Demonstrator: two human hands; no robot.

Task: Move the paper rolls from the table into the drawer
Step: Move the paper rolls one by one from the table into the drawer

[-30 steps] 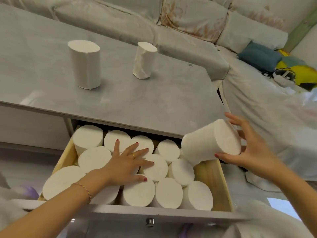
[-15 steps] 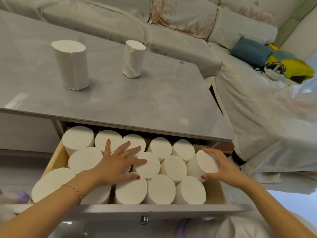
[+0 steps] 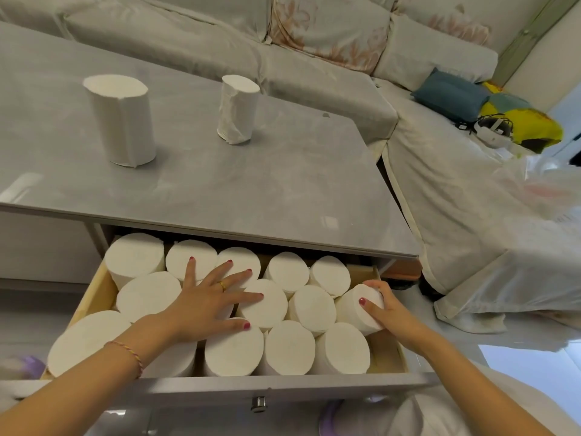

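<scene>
The open wooden drawer (image 3: 91, 294) under the grey table (image 3: 267, 184) is packed with several white paper rolls standing on end. My left hand (image 3: 207, 300) lies flat with spread fingers on the tops of the middle rolls. My right hand (image 3: 386, 309) grips a tilted paper roll (image 3: 352, 309) at the drawer's right side, wedged against its neighbours. Two rolls stand upright on the table: a wide roll (image 3: 121, 121) at the left and a slimmer, crumpled roll (image 3: 237, 110) further back.
A covered sofa (image 3: 314, 42) wraps around the table's far and right sides, with a blue cushion (image 3: 449, 94) and a headset (image 3: 490, 129) on it. The drawer front has a metal knob (image 3: 258, 403).
My right hand carried the roll from beside the table's edge down into the drawer's right side and pressed it in among the others. My left hand stayed flat on the rolls.
</scene>
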